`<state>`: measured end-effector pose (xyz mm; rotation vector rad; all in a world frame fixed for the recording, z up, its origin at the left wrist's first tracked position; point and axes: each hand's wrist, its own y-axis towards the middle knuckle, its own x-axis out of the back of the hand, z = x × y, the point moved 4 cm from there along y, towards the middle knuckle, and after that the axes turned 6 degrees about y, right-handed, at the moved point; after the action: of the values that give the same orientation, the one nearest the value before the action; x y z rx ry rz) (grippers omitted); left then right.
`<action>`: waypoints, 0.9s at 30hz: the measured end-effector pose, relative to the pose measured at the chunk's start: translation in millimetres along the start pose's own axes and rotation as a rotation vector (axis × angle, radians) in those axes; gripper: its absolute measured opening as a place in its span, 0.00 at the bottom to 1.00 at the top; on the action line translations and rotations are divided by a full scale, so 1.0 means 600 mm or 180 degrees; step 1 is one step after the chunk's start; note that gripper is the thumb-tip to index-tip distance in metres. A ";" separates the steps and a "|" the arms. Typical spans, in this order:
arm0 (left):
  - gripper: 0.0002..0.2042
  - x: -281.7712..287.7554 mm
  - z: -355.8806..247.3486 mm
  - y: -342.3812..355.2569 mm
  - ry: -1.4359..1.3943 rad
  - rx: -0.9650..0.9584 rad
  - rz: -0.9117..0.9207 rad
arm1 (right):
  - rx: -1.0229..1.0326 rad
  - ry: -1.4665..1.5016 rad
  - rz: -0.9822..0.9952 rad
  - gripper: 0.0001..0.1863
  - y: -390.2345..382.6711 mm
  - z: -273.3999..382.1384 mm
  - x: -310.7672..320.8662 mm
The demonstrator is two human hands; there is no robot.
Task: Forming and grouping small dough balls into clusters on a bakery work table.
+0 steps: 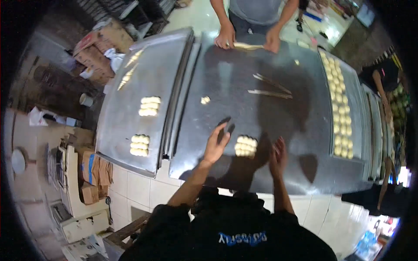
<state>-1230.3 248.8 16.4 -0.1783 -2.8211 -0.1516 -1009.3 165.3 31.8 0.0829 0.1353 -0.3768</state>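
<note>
A pale braided dough piece (246, 146) lies on the metal table near its front edge, between my two hands and touched by neither. My left hand (216, 145) hovers just left of it, fingers apart and nothing in them. On the other side, my right hand (278, 155) is held with its fingers stretched upward, also bare. Farther off on the table sit a small lump of dough (205, 100) and several thin, pale strips (272, 87). Across the table, another person's hands (226, 36) hold a long dough strand (248, 46) by its ends.
To the left, a metal tray (163, 82) bears two braided dough blocks (149, 106) and narrow tapered dough pieces (129, 71). A right-hand tray (353, 100) carries rows of dough balls (338, 104). Cardboard boxes (102, 48) stand at the far left; another person's arm (382, 89) shows at right.
</note>
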 end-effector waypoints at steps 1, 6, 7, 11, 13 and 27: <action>0.31 0.007 0.006 -0.011 -0.1137 0.0581 0.0453 | -0.0760 -0.0321 0.0145 0.31 -0.001 -0.006 0.018; 0.35 -0.040 -0.043 0.004 0.1867 -0.0647 0.1746 | 0.1057 -0.2542 0.2495 0.48 0.023 0.009 -0.023; 0.35 -0.057 -0.047 0.014 0.1493 -0.0435 0.2182 | 0.0917 -0.2665 0.2291 0.48 0.041 0.005 -0.046; 0.37 0.005 -0.059 0.066 0.0989 0.0325 0.2977 | 0.2316 -0.2496 0.3201 0.50 0.071 0.077 -0.184; 0.41 0.122 -0.093 0.115 0.0274 -0.0099 0.2390 | 0.0579 -0.2251 0.2776 0.42 0.117 0.100 -0.241; 0.54 0.671 0.096 0.588 0.1320 0.0140 0.1214 | 0.1299 -0.4409 0.0298 0.39 0.435 0.015 -0.808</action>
<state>-1578.8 646.7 117.5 -0.5947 -2.3272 -0.0337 -1357.6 581.3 126.3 0.2120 -1.3130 -0.2962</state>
